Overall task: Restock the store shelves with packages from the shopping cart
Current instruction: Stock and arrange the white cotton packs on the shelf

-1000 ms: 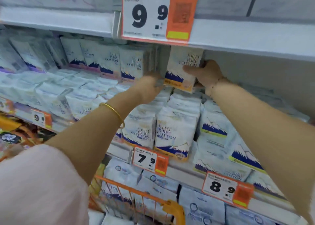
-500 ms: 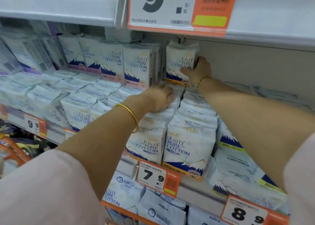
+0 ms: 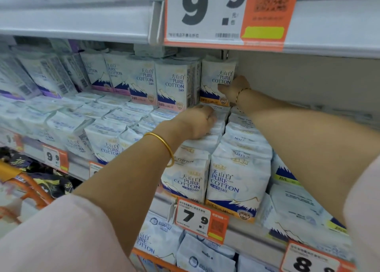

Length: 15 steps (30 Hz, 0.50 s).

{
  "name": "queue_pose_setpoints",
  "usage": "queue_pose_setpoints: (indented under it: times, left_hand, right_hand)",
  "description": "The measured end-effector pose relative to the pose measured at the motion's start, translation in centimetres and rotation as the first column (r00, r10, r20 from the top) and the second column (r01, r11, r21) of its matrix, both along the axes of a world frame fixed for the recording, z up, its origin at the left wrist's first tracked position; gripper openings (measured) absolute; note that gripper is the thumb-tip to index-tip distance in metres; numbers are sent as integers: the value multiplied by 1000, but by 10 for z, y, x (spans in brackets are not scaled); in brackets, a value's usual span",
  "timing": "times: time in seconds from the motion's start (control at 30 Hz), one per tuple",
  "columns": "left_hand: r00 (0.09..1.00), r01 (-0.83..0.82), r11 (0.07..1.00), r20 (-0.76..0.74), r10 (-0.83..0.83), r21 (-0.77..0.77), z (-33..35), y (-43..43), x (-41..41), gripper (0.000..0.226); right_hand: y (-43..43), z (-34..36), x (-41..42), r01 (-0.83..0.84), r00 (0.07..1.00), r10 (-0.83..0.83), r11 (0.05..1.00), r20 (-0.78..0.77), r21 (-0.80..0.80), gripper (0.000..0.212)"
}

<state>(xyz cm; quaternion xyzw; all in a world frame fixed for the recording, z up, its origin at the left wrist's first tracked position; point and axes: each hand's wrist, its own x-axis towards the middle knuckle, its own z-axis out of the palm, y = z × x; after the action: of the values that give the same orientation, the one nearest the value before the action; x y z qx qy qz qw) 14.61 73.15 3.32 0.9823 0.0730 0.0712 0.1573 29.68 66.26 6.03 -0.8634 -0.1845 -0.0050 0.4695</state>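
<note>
My right hand (image 3: 234,88) grips an upright white Pure Cotton package with an orange band (image 3: 216,74) at the back of the middle shelf. It stands at the right end of a row of similar upright packages (image 3: 174,82). My left hand (image 3: 197,125) rests palm down on a lying package (image 3: 216,131) on top of the stack just in front, fingers curled over its edge. The orange shopping cart (image 3: 30,191) shows at lower left with dark packages in it.
Rows of flat white packages (image 3: 98,115) fill the shelf to the left. The upper shelf edge (image 3: 82,33) carries a large 9.9 price tag (image 3: 224,14). Price tags 7.9 (image 3: 197,218) and 8.9 (image 3: 308,261) hang on the shelf rail. Bare back wall (image 3: 308,80) lies right of the held package.
My right hand has pushed the orange-banded package back and upright beside the row. My left hand dropped from that package onto the lying stack. The view moved closer to the shelf.
</note>
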Motion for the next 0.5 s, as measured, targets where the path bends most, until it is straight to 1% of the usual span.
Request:
queue_pose_setpoints:
  times: [0.03, 0.1, 0.2, 0.23, 0.27, 0.3, 0.33, 0.37, 0.43, 0.5]
  left_hand:
    - [1000, -4, 1000, 18, 4, -17, 3, -1, -4, 40]
    - [998, -7, 999, 60, 10, -49, 9, -3, -19, 40]
    - [989, 1, 995, 149, 14, -100, 20, -6, -60, 42]
    - [983, -6, 992, 182, 29, -129, 22, -8, -79, 42]
    - [973, -20, 986, 225, 58, -166, 22, -8, -100, 40]
    - [957, -36, 977, 273, 94, -209, 21, -7, -121, 36]
    - [939, -54, 963, 315, 139, -265, 16, -7, -144, 31]
    - [918, -72, 941, 348, 192, -330, 10, -7, -167, 24]
    - [876, -143, 887, 361, 320, -439, -11, -8, -213, 13]
    - [847, -247, 841, 315, 428, -481, -40, -12, -251, 11]
  right_hand:
    - [-4, 0, -5, 36, 999, -36, 999, 12, 2, 33]
    - [-14, 5, -24, 117, 993, -117, 993, 26, 18, 35]
    - [-39, 18, -90, 83, 994, -89, 993, 70, 89, 34]
    - [-49, 18, -121, 35, 995, -47, 991, 88, 132, 35]
    - [-59, 15, -155, -56, 993, 32, 975, 112, 217, 35]
    - [-68, 8, -189, -170, 981, 130, 934, 144, 314, 34]
    - [-79, -2, -224, -273, 960, 224, 888, 169, 370, 32]
    - [-88, -15, -254, -361, 932, 317, 854, 176, 373, 31]
    - [-98, -50, -301, -493, 869, 480, 817, 119, 299, 25]
    - [-104, -91, -329, -535, 842, 537, 826, 40, 179, 21]
